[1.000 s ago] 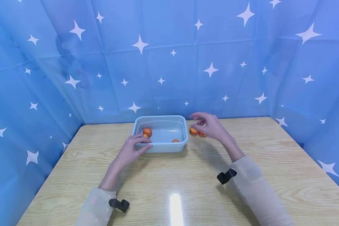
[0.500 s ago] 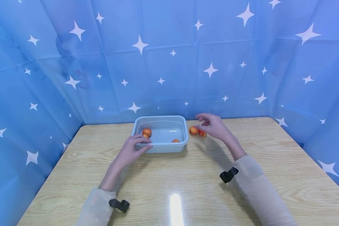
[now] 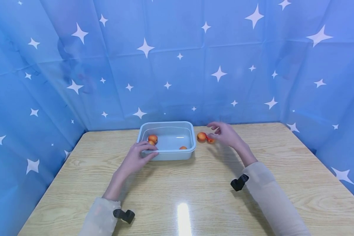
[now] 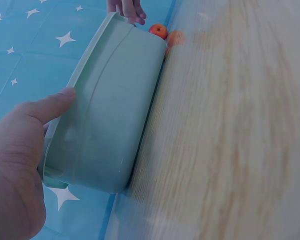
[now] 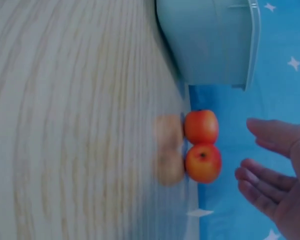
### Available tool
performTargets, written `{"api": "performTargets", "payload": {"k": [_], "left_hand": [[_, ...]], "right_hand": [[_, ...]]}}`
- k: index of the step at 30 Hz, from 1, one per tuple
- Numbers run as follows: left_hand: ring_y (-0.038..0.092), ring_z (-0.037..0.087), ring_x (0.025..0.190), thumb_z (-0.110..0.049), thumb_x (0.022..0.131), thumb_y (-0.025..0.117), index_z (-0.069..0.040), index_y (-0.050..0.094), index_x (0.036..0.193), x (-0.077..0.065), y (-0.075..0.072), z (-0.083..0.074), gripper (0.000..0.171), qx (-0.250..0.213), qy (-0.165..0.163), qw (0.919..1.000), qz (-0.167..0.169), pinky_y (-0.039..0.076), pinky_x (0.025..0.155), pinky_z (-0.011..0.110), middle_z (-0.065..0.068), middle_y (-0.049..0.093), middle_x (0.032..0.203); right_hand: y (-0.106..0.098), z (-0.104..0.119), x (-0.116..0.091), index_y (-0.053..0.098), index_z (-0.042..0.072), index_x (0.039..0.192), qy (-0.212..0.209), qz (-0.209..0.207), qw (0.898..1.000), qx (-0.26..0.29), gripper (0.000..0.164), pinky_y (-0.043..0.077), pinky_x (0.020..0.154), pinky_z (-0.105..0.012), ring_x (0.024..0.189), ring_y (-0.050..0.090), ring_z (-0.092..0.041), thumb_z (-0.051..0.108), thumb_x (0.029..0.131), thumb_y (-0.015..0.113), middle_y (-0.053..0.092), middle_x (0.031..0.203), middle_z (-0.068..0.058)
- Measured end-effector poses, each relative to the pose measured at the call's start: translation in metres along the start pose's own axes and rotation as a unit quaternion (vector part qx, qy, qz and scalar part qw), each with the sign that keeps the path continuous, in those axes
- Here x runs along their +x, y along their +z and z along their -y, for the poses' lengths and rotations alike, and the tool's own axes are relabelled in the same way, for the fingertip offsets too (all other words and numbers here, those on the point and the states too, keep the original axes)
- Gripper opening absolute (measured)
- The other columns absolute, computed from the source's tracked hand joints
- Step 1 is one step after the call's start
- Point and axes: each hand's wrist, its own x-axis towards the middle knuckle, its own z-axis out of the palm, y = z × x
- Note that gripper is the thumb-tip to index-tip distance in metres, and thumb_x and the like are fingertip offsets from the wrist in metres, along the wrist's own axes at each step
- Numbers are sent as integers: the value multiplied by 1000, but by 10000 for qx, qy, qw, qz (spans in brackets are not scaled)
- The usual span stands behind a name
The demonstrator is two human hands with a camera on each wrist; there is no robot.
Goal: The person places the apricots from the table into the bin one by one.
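My left hand (image 3: 135,158) grips the near left rim of a pale blue plastic box (image 3: 172,155); in the left wrist view the thumb lies over the outside wall, the other fingers go behind the rim. Two small orange-red fruits, apple-like, sit at the left inside the box, one fruit (image 3: 152,138) behind the other. A third fruit (image 3: 183,147) shows near the front right corner. Beside the box's right side, two more fruits (image 5: 201,127) stand touching on the table. Over them hovers my right hand (image 3: 226,134), thumb and fingers apart, nothing held.
The wood-grain table (image 3: 171,186) carries a bright light reflection near its front. A blue curtain with white stars (image 3: 177,65) rises right behind the table's back edge, close behind the box, and along both sides.
My right hand has shifted slightly to the right, uncovering more of the two fruits on the table. My left hand stays at the box rim.
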Motion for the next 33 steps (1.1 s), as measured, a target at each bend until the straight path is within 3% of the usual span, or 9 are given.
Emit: {"api": "performTargets", "payload": {"k": [15,22,33], "left_hand": [[61,17,95,-14,87,82,-11,78,101,0,0,-3,15,-35,-48,10000,35,47,88,43,-7,68,95],[61,17,95,-13,86,82,-10,78,100,0,0,-3,15,-50,-38,10000,31,47,88,43,-7,68,95],[61,17,94,-14,86,82,-11,78,100,0,-1,-3,15,-28,-53,10000,23,46,88,43,-7,68,96]], "right_hand": [[10,-15,0,61,-2,132,187,304,9993,121,45,53,88,-50,105,63,-40,13,92,75,60,125,-28],[12,-20,0,64,2,129,405,464,9980,142,44,52,84,-44,101,61,-34,15,90,78,66,116,-18],[13,-21,-1,65,2,127,431,588,9973,62,35,55,83,-45,102,63,-35,9,93,72,67,112,-19]]}}
